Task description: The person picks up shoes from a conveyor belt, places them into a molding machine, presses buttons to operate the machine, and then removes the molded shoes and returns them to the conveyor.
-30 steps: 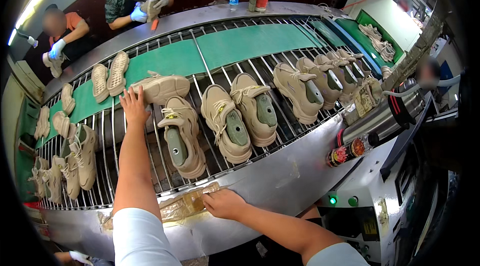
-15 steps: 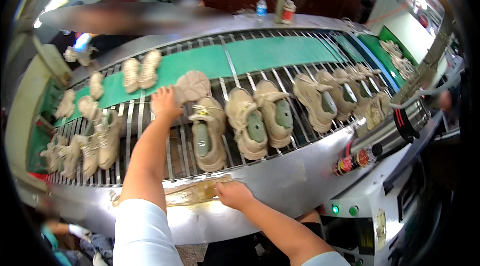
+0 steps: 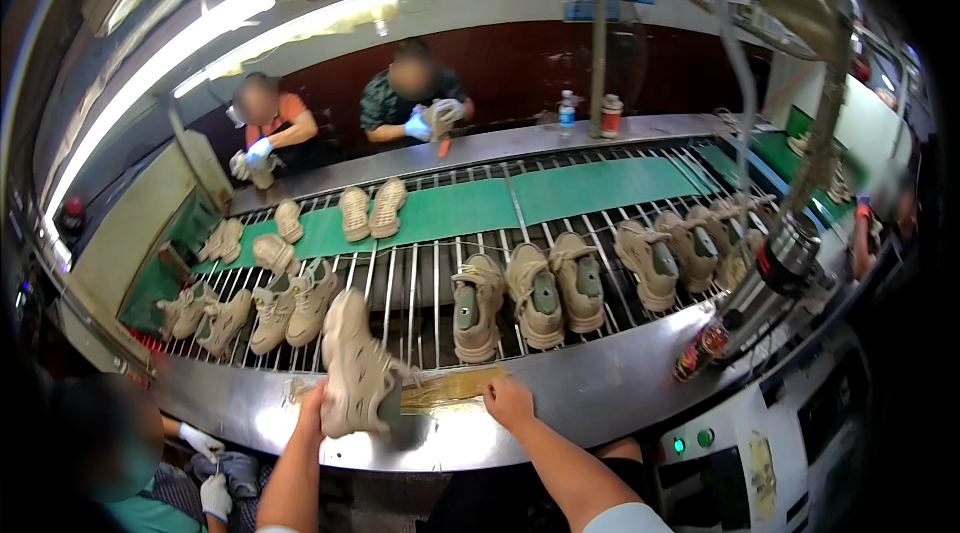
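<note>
In my left hand [image 3: 312,410] is a beige sneaker [image 3: 352,368], gripped at its heel end and held upright with the toe up, over the near metal ledge [image 3: 590,383]. My right hand [image 3: 510,403] is closed and rests by a strip of brown tape [image 3: 455,388] on that ledge; whatever its fingers may hold is hidden. Beyond it, a beige sneaker with a green insole [image 3: 478,308] stands on the bar conveyor [image 3: 425,283], beside another sneaker [image 3: 535,298] and more to the right. Several sneakers [image 3: 312,303] stand left of the held one.
Along the conveyor's middle runs a green belt [image 3: 590,198] carrying upturned shoes [image 3: 388,208]. A steel flask [image 3: 790,253] and a small bottle [image 3: 700,351] are at right, above a control box [image 3: 740,443]. Two people [image 3: 415,98] handle shoes across; another person [image 3: 150,473] is at lower left.
My left hand has taken the sneaker from the far side of the bars and brought it back toward me, upright. My right hand stays closed at the ledge. The view has tilted up.
</note>
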A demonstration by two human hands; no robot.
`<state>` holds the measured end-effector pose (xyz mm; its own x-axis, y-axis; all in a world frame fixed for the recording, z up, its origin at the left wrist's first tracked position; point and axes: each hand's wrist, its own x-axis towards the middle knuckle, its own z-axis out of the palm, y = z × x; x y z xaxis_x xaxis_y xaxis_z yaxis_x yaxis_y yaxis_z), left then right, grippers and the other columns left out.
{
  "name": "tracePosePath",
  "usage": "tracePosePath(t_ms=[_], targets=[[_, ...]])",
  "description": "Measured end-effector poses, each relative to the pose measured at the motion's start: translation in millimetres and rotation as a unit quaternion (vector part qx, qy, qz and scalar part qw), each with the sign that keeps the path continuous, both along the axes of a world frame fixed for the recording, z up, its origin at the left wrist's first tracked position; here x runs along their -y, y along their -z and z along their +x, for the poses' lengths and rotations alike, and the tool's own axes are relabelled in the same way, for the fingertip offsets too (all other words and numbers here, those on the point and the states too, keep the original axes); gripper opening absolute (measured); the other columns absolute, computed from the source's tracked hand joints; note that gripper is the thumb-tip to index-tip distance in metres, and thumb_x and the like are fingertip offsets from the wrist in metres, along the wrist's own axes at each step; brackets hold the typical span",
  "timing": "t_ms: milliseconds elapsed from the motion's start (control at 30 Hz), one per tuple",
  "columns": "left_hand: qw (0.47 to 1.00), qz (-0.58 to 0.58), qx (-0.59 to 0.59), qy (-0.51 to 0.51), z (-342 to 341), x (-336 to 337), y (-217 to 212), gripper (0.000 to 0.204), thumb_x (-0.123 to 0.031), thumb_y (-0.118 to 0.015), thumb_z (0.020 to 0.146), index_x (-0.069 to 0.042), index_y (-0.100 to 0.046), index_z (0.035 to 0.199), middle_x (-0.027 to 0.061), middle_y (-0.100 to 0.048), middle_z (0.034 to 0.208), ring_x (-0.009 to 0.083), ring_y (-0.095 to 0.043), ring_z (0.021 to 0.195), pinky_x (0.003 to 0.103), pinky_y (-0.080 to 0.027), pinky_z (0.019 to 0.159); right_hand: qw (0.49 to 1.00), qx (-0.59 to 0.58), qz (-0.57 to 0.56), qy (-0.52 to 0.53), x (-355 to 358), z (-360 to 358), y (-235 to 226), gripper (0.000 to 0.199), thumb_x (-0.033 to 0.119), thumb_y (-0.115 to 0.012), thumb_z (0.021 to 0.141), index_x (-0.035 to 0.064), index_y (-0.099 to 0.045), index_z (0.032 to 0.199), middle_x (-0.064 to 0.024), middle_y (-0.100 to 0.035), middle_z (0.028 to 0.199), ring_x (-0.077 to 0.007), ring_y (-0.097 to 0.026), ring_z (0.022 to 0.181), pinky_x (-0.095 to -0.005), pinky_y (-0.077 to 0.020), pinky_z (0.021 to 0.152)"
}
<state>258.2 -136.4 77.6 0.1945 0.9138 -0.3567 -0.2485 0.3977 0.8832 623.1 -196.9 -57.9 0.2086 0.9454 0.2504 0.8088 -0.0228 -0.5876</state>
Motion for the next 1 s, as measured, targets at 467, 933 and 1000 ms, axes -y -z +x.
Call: tracePosePath(t_ms=[467,933,1000], targets=[[0.758,-0.246,0.438,0.417,242.4,196.8,-19.3,0.096,-0.069,-0.046,0.074,-0.003,-0.033,0.144,0.0273,-0.044,0.137,0.0508,-0.048,0.118,0.061,-0.041,0.099,0.610,-0.770,0.018,-0.186,256.3,70.1,-141.0,0.063,0.033,-0.059,0.093,0.0095,-0.032,0.144,-0.0061,-0.059,0.099,-0.0139,-0.058,0.089,-0.0324,-0.0496,0.075],[0.832,0.186,-0.236,0.466,320.2,218.5,88.7,0.017,-0.015,-0.062,0.086,0.000,-0.068,0.092,0.0073,-0.069,0.080,0.0158,-0.066,0.077,0.031,-0.052,0.070,0.538,-0.750,0.373,0.092,454.1,142.5,-202.4,0.059,0.031,-0.057,0.084,0.0025,-0.045,0.135,-0.0162,-0.057,0.127,-0.0333,-0.058,0.111,-0.0436,-0.0495,0.093],[0.850,0.221,-0.339,0.337,306.6,191.1,87.0,0.020,-0.020,-0.062,0.082,-0.002,-0.069,0.084,0.0133,-0.069,0.075,0.0242,-0.066,0.070,0.038,-0.051,0.066,0.541,-0.730,0.384,0.161,477.7,173.3,-203.3,0.059,0.028,-0.058,0.082,0.0025,-0.048,0.133,-0.0155,-0.058,0.128,-0.0344,-0.058,0.113,-0.0449,-0.0473,0.097]])
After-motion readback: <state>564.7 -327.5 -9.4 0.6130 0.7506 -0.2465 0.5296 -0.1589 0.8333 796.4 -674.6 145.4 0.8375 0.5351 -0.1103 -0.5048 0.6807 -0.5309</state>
